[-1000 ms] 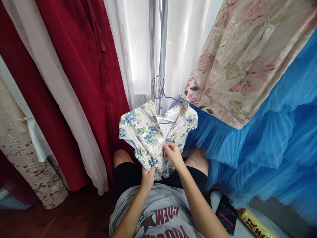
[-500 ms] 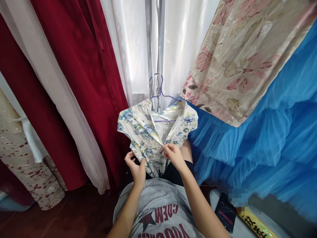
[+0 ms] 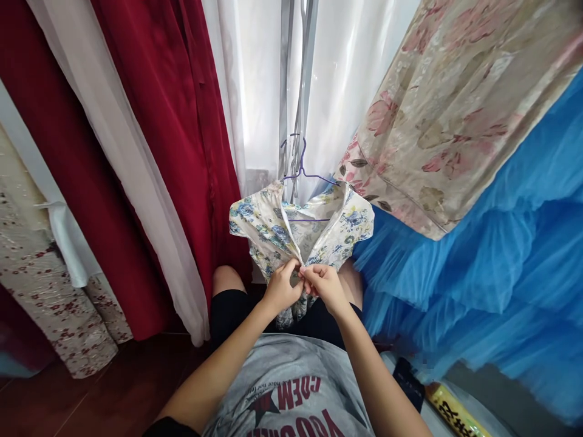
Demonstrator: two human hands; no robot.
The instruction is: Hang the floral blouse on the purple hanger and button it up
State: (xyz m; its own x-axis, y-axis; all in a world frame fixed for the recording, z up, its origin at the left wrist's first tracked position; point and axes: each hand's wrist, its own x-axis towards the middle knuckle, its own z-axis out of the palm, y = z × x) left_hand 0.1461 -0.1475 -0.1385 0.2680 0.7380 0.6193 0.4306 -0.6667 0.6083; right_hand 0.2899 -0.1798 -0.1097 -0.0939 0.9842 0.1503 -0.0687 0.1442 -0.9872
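Observation:
A small white garment with blue flowers (image 3: 264, 227) hangs on a purple wire hanger (image 3: 305, 176) from a metal rail in front of me. Its front opening gapes in a V. My left hand (image 3: 280, 288) and my right hand (image 3: 324, 284) meet at the bottom of that opening. Each pinches one edge of the floral garment, fingertips almost touching. Both hands are closed on the cloth. My knees and black shorts show just below the garment.
A dark red dress (image 3: 168, 121) and a white sheer dress (image 3: 122, 158) hang to the left. White curtain (image 3: 355, 73) behind. A beige rose-print garment (image 3: 455, 109) and blue tulle skirt (image 3: 492, 255) crowd the right. A black phone (image 3: 410, 385) and a yellow packet (image 3: 453, 413) lie at lower right.
My left hand has risen from the garment's lower part to the opening's edge, meeting the right hand. The garment's front has been drawn together at the middle.

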